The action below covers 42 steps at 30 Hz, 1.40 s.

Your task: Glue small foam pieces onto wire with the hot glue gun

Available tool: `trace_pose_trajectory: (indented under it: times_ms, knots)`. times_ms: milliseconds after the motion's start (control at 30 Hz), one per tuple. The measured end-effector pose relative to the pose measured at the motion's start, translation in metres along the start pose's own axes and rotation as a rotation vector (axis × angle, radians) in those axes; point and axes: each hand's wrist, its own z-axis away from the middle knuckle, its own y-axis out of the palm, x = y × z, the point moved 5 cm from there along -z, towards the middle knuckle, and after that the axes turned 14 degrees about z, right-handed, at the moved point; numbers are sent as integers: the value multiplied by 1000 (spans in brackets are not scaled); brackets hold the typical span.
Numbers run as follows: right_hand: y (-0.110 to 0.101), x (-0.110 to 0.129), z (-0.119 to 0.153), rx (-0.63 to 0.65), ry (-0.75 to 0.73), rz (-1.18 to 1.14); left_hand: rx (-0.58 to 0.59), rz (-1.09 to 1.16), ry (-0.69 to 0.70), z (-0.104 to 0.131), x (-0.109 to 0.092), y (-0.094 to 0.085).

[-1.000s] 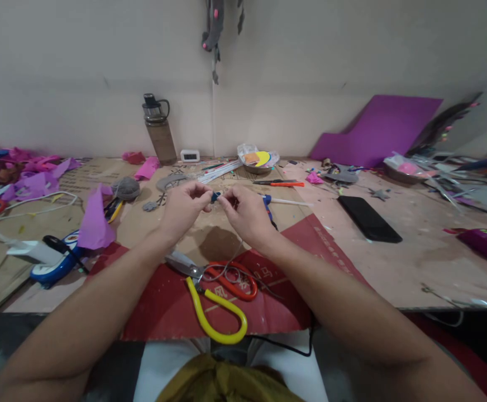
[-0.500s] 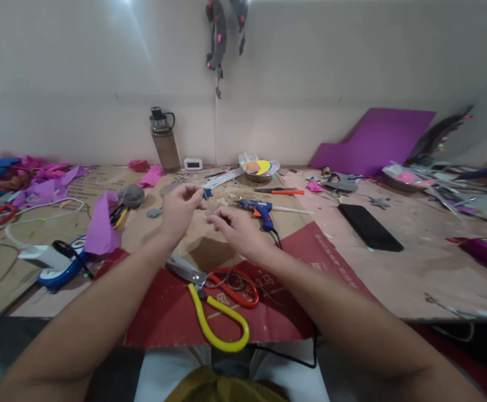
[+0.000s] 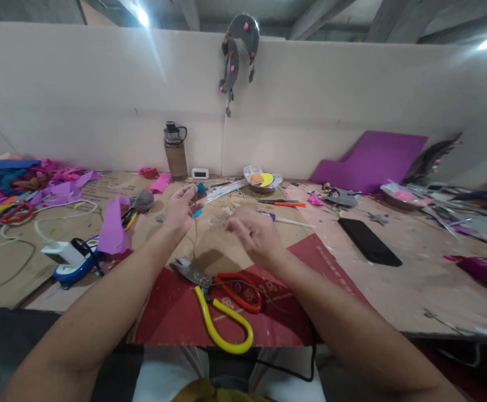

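While the left hand [image 3: 180, 207] pinches a small blue piece [image 3: 201, 188] between thumb and fingertips, well beyond the scissors [image 3: 204, 282], a second bit of blue [image 3: 197, 213] shows just below it; whether that one is gripped or hanging cannot be told. A thin cord [image 3: 195, 237] drops from there toward the scissors. The right hand [image 3: 252, 231], fingers curled and apart from the left, is just beyond the scissors; whether it grips anything is hidden. The step in hand looks like handling the blue piece on its cord, and the next move seems to call for a steady left pinch and an untangled cord. Under the scissors lies a red printed sheet [image 3: 163, 318]; farther off, grey yarn [image 3: 142, 200] sits beyond them to the left, a black phone [image 3: 369, 242] beyond to the right.
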Motion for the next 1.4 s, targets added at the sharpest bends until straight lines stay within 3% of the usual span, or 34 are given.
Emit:
trace_pose_trajectory:
  times_ms: [67, 167, 233, 300, 367, 500, 667, 900, 1100, 1267, 1400]
  knots:
    - [-8, -40, -2, -16, 290, 120, 11, -31, 0, 3, -3, 2]
    - [-11, -91, 5, 130, 549, 390, 0, -60, 21, 7, -8, 5]
    - [-6, -116, 16, 296, 654, 527, -6, -66, 34, 8, -10, 6]
    - [4, -131, 26, 433, 712, 481, 5, -78, 39, 7, -11, 7]
    - [13, -137, 35, 455, 775, 368, 40, -115, 39, 6, -8, 8]
    - [21, -138, 41, 407, 879, 255, 125, -184, 19, 8, -1, 11]
    - [15, -136, 37, 363, 996, 41, 168, -177, -40, 14, 6, 14]
    - [15, -122, 24, 185, 1068, -320, 122, -203, -54, 15, 9, 13]
    - [12, -92, 14, 37, 948, -783, 76, -178, -91, 15, 10, 11]
    - [13, -69, 10, 1, 830, -850, 32, -112, -134, 11, 11, 7]
    - [10, -55, 8, -4, 690, -755, 52, -105, -120, 5, 12, 3]
